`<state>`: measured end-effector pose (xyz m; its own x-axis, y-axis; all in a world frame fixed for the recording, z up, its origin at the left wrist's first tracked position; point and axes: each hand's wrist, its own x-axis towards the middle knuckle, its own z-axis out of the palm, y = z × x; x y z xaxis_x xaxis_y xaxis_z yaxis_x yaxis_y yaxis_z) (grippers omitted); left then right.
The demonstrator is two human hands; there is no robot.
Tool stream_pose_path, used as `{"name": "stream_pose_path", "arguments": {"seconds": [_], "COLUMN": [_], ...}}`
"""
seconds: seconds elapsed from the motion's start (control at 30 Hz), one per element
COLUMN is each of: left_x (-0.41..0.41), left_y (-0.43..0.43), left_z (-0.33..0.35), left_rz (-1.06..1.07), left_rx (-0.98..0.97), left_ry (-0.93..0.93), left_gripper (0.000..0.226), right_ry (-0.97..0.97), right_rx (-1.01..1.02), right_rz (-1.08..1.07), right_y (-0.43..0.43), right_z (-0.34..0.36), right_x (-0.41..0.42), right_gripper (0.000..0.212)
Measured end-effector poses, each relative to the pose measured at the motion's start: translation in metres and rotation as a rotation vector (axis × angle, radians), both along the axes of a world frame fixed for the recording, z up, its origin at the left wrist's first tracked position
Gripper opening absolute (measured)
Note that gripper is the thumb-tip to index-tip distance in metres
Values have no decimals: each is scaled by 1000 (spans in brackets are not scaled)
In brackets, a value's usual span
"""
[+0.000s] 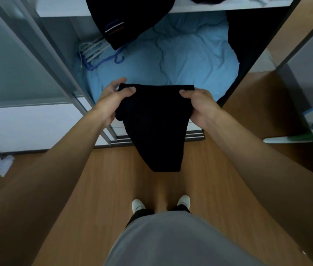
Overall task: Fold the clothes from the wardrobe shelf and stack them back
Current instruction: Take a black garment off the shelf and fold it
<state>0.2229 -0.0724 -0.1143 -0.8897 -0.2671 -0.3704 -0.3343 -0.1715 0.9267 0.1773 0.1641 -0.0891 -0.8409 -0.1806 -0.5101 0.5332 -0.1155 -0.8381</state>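
Fingertips (129, 90) pinch the top edge of the black garment (155, 127) at both corners. Left hand (111, 100): thumb on the front, fingers curled behind the cloth. Right hand (199, 106): thumb on top; its other fingers are hidden, so I can't tell how they lie.

Garment hangs free at mid-frame, in front of the wardrobe opening, above the door track (194, 136) and wooden floor (103, 189). It tapers to a narrow lower end and touches nothing.

Handling, my read: light, limp knit that drapes and holds no shape. Not fragile, not slick. The top corners are the right grip. For the next fold, bring the low end up or lay it flat.

Clearances:
- shelf (228, 6), top of frame: front edge partly covered by a striped dark garment (128, 22) hanging off it, more clothes at top right
- door frame (56, 54) close on the left, side panel (257, 47) on the right
- blue duvet (180, 54) fills the compartment below, hangers (94, 49) at its left
- most open room looks to be over the floor, toward the body
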Motion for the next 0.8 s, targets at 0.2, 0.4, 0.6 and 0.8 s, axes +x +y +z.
{"name": "stream_pose_path", "arguments": {"seconds": [0.2,0.4,0.6,0.8], "left_x": [10,7,-15,2], "left_y": [-9,0,3,-18], "left_z": [3,12,29,29], "left_rz": [-131,-27,126,33], "left_rx": [-55,-81,77,198], "left_ry": [116,149,86,194], "left_gripper": [67,44,32,35], "right_ry": [-139,-167,212,104], "right_rx": [-157,-183,124,-45], "right_rz": [-59,-47,98,7], "right_y": [-15,-14,-6,-22], "right_z": [19,25,23,23], "right_x": [-9,-21,-21,-25], "right_gripper": [10,26,18,11]}}
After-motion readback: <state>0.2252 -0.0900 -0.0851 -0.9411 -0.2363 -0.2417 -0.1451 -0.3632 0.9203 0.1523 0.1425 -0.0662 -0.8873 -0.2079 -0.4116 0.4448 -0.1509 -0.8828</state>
